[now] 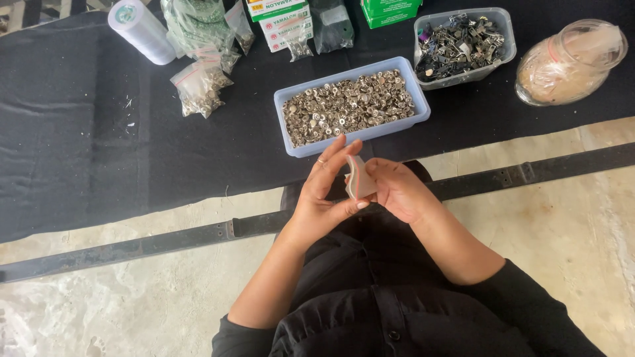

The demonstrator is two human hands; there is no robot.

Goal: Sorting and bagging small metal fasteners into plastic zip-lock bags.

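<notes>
My left hand and my right hand meet in front of my body, just below the table's edge. Between them they hold a small clear plastic bag with a red strip near its mouth. The left fingers stand straight along one side of the bag, with the thumb under it. The right hand pinches the other side. I cannot tell whether anything is in the bag. Directly beyond the hands stands a pale blue tray full of small silver metal snap buttons.
On the black-covered table lie a clear tub of dark metal parts, a glass jar on its side, small filled bags, a white roll and green and white boxes. A black metal bar crosses the concrete floor.
</notes>
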